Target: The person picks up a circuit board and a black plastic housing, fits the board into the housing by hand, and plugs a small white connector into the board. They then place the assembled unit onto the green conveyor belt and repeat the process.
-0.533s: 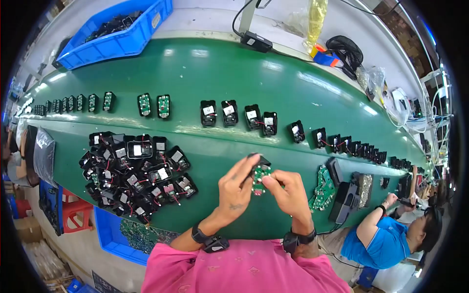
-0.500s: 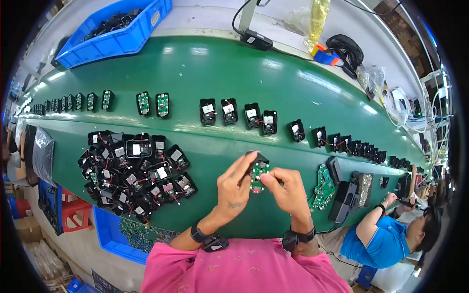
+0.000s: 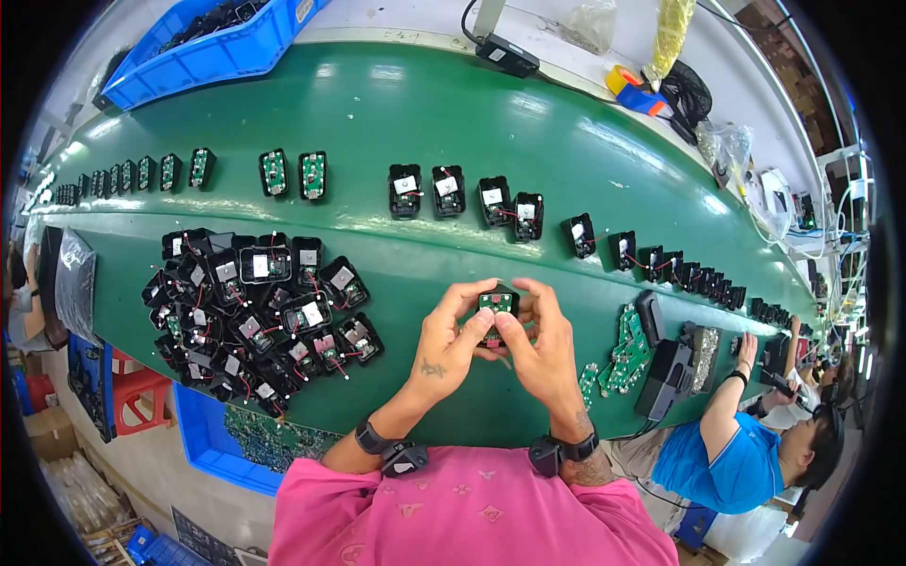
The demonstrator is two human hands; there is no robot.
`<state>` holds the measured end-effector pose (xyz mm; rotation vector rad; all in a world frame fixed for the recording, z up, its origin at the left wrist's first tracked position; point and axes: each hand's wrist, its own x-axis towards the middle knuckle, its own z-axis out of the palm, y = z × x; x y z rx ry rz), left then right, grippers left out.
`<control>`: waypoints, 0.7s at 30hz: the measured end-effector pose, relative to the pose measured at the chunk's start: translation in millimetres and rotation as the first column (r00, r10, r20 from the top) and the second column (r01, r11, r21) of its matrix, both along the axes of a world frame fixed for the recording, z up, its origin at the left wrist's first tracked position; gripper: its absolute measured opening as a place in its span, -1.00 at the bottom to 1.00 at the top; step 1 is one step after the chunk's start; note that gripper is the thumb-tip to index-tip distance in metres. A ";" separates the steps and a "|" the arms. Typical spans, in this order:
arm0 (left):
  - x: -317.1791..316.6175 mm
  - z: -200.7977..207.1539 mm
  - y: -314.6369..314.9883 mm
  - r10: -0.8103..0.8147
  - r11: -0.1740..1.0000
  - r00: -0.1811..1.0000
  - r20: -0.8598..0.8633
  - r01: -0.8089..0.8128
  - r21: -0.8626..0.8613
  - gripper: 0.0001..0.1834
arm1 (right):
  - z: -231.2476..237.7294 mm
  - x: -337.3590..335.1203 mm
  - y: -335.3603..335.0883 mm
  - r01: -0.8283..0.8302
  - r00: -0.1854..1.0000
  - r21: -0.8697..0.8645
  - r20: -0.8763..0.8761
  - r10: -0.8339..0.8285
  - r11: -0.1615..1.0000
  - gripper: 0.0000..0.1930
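Between my hands, above the green bench, is a black plastic housing with a green circuit board lying in its opening. My left hand grips its left side, thumb pressed on the board. From the right, my right hand wraps the same housing, its thumb beside the left one on the board. Fingers hide much of the housing's sides. To the left lies a heap of black housings with red wires and white labels. Loose green circuit boards lie to the right of my hands.
Black housings stand in a long row across the green bench. A blue crate sits at the far left; a blue bin of boards is below the bench. Right of the boards is a black device. A co-worker sits at right.
The board, earlier held partly clear of the housing, now lies in its opening. My right hand has closed round the housing, and both thumbs press the board. The co-worker's arm has moved.
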<state>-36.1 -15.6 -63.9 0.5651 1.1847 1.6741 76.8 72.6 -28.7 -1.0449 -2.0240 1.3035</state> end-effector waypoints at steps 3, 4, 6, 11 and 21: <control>-2.5 3.2 -2.0 -0.051 0.999 0.998 0.032 0.052 -0.016 -0.57 | 12.5 6.4 3.8 -0.159 0.985 -0.034 0.063 0.161 0.987 -0.63; -4.0 4.0 -3.7 -0.080 0.996 0.997 0.009 0.081 -0.040 -0.57 | 10.6 8.7 3.8 -0.155 0.985 -0.035 0.064 0.157 0.987 -0.63; -4.0 6.5 -5.6 -0.096 0.995 0.995 -0.005 0.096 -0.036 -0.57 | 5.0 12.4 4.4 -0.197 0.979 0.027 0.051 0.195 0.980 -0.57; 2.7 5.6 -10.1 -0.008 0.999 1.000 0.000 0.008 -0.050 -0.64 | 15.4 11.4 -2.8 -0.198 0.974 -0.011 0.110 0.198 0.980 -0.58; 3.2 5.7 -14.6 -0.065 0.998 0.997 0.037 0.064 0.023 -0.65 | 16.8 15.4 -4.1 -0.240 0.968 0.074 0.098 0.232 0.968 -0.59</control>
